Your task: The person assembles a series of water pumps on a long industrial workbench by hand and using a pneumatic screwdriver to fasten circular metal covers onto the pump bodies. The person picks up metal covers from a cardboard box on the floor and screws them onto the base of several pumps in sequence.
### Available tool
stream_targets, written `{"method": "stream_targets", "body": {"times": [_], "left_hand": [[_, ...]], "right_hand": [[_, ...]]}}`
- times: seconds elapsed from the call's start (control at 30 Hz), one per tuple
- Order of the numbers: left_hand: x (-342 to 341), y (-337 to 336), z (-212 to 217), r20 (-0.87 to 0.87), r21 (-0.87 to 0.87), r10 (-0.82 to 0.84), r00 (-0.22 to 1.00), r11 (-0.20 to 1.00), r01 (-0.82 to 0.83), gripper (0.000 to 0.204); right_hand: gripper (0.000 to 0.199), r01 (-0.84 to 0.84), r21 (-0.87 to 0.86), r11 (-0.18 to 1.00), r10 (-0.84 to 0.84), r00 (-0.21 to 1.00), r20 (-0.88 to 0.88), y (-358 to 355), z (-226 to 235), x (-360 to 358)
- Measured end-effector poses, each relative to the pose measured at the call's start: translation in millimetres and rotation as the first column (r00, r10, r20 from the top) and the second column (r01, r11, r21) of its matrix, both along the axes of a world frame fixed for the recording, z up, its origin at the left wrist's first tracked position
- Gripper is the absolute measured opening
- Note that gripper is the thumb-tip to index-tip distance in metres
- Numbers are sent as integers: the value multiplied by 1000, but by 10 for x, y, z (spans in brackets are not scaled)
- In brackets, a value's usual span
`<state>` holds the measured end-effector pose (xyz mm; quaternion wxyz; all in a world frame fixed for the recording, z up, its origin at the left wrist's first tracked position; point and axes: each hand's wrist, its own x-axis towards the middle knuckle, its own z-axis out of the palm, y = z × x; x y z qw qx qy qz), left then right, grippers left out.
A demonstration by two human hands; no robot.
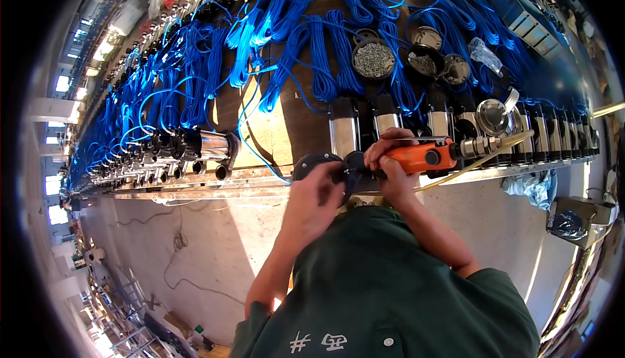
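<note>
My right hand (394,166) is wrapped round an orange air screwdriver (426,157), which lies nearly level with its nose to the left. A pale air hose (517,138) joins its right end through metal fittings (480,146). At the screwdriver's nose is a black round part (317,160) with small bright screw heads on its face. Over that part my left hand (319,192) is bent, thumb and fingers curled together and slightly blurred. What its fingertips hold is hidden. Just beyond my hands stand shiny metal cylinders with black ends, like pump bodies (344,127).
Coiled blue cables (319,65) cover much of the bench (303,114). Beyond my hands sit a dish of small screws (373,58) and several round metal parts (456,69). More cylinders (211,144) line the left edge. A blue crate (527,19) stands far right.
</note>
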<state>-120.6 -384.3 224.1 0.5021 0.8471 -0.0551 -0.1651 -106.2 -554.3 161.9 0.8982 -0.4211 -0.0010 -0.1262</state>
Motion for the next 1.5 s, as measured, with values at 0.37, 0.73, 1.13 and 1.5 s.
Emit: {"method": "stream_targets", "body": {"times": [0.37, 0.73, 1.13, 1.5], "left_hand": [[-28, 305, -326, 365, 214, -57, 929, 976, -25, 101], [504, 188, -143, 292, 149, -71, 954, 988, 28, 69], [1804, -3913, -1507, 826, 153, -448, 342, 762, 629, 44], [1837, -1876, -452, -29, -100, -396, 918, 914, 392, 27]], "right_hand": [[35, -117, -259, 959, 134, 990, 47, 130, 43, 34], [34, 102, -543, 834, -65, 994, 88, -331, 453, -194], [35, 436, -309, 845, -479, 874, -77, -925, -50, -1020], [34, 621, 48, 782, -623, 782, 32, -1193, 33, -707]]}}
